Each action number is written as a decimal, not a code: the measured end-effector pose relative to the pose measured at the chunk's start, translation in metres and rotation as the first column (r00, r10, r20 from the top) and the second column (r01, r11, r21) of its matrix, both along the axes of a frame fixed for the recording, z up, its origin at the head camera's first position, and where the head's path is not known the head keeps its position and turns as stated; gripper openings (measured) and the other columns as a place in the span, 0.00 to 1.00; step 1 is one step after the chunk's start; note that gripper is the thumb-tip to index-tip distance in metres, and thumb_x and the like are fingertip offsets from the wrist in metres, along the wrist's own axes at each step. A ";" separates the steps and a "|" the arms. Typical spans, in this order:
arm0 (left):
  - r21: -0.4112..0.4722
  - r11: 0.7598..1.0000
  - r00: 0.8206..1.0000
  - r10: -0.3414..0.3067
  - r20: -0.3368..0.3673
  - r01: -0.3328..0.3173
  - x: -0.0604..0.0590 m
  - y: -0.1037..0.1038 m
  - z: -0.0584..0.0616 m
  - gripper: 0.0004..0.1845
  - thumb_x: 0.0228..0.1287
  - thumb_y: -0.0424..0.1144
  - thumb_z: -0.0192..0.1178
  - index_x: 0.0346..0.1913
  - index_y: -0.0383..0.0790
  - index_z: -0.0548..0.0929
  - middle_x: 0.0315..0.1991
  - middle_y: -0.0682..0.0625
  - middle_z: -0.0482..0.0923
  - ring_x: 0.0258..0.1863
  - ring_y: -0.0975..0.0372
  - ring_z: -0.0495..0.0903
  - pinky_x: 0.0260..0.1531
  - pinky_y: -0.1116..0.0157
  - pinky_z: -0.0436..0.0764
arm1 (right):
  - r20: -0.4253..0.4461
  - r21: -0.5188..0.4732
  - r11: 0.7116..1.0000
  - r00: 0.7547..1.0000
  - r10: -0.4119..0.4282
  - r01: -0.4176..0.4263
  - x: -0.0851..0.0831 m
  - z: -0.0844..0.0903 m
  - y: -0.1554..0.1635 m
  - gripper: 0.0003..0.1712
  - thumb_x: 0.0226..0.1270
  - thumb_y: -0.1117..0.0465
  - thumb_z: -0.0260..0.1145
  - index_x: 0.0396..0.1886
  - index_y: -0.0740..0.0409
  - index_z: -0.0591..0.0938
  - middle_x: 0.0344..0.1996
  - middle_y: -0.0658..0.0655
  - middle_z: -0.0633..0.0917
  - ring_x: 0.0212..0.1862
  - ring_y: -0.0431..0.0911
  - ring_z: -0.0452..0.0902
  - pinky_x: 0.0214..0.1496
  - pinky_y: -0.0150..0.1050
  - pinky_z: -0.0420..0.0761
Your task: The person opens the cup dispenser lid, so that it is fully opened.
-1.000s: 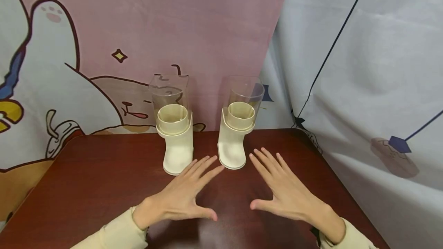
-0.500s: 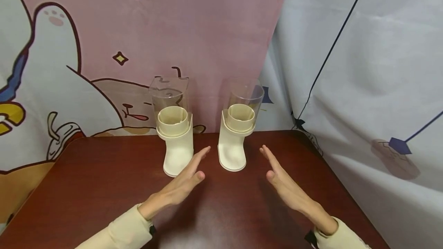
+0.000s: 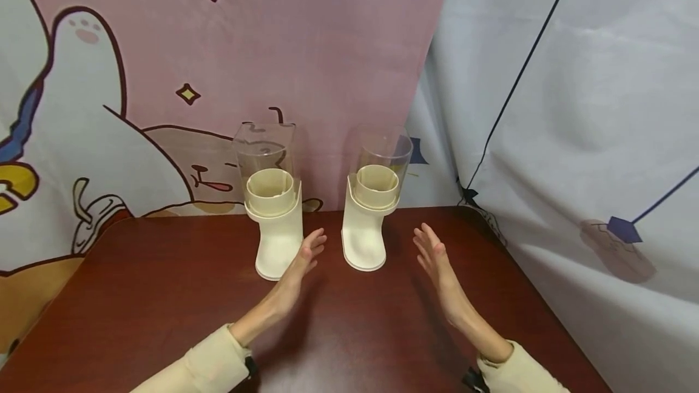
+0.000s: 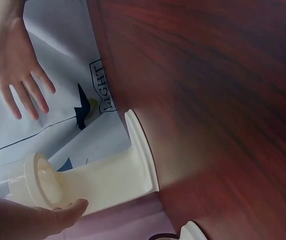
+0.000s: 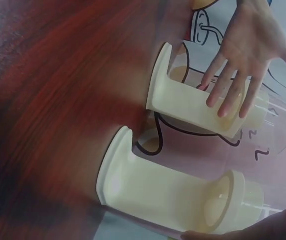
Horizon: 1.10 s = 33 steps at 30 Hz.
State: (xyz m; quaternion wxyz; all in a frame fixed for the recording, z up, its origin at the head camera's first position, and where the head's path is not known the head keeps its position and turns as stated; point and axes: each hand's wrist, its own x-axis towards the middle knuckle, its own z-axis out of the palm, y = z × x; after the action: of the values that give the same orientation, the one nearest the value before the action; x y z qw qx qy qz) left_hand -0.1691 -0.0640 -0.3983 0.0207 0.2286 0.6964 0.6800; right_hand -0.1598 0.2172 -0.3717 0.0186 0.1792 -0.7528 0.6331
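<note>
Two cream stands, the left one [image 3: 280,244] and the right one [image 3: 363,238], stand upright side by side on the table. Each carries a cream ring-shaped cup with a clear, open-topped container above it. My left hand [image 3: 293,275] is raised in front of the left stand, overlapping its base in the head view, palm turned inward. To the right of the right stand, my right hand [image 3: 445,278] is also raised, palm facing inward. Neither hand holds anything. The right wrist view shows the left palm [image 5: 250,45] with fingers extended and spread.
The dark red wooden table [image 3: 164,296] reaches back to a pink printed cloth [image 3: 327,47] behind the stands. A pale grey cloth [image 3: 573,108] hangs along the right side, crossed by a dark line.
Both hands have turned from spread with their backs up to upright, palms facing each other. The right hand has swung slightly outward from the stands. Both stands stay in place.
</note>
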 end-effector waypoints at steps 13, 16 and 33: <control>0.117 0.990 0.996 0.067 0.058 -0.074 -0.013 0.011 0.009 0.30 0.68 0.59 0.22 0.67 0.50 0.54 0.66 0.46 0.55 0.68 0.52 0.51 0.65 0.48 0.48 | 0.053 -0.103 0.991 0.995 -0.083 0.088 -0.016 -0.001 0.000 0.33 0.69 0.40 0.23 0.70 0.48 0.45 0.69 0.55 0.51 0.70 0.50 0.43 0.68 0.54 0.41; 0.131 0.987 0.995 0.092 0.027 -0.095 -0.020 0.013 0.013 0.31 0.67 0.60 0.22 0.67 0.49 0.55 0.65 0.47 0.57 0.67 0.52 0.53 0.64 0.48 0.50 | 0.059 -0.113 0.990 0.995 -0.084 0.090 -0.021 -0.001 0.001 0.33 0.69 0.40 0.22 0.70 0.47 0.45 0.69 0.55 0.51 0.70 0.50 0.44 0.69 0.49 0.44; 0.191 0.967 0.984 0.161 0.071 -0.172 -0.059 0.042 0.014 0.40 0.63 0.67 0.19 0.67 0.43 0.56 0.65 0.47 0.59 0.66 0.54 0.55 0.64 0.50 0.52 | -0.038 -0.188 0.972 0.988 -0.151 0.141 -0.042 0.007 -0.013 0.34 0.69 0.39 0.27 0.69 0.48 0.47 0.68 0.54 0.54 0.70 0.47 0.45 0.69 0.52 0.41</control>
State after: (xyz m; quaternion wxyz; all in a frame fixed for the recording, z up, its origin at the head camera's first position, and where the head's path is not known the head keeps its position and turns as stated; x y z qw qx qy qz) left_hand -0.2276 -0.0218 -0.3838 -0.0399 0.1515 0.6419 0.7506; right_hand -0.2013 0.2043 -0.3649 0.1012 0.1371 -0.7010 0.6925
